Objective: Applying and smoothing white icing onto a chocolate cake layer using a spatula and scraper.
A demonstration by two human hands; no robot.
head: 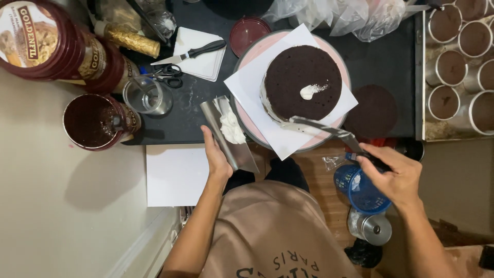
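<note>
Cream-smeared scraper [230, 135] gripped in left hand [216, 157]; right hand [393, 175] clasps spatula [324, 128], blade against chocolate cake [302, 82] at centre frame to smooth its side.

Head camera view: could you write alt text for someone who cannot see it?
Seen from above, a right hand presses a palette knife against a dark round cake on a turntable. The left hand holds a metal scraper carrying white cream.

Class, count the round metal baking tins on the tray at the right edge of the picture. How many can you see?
8, all on the tray: top row; then, and a sliver at the edge. More may lie beyond the frame.
</note>
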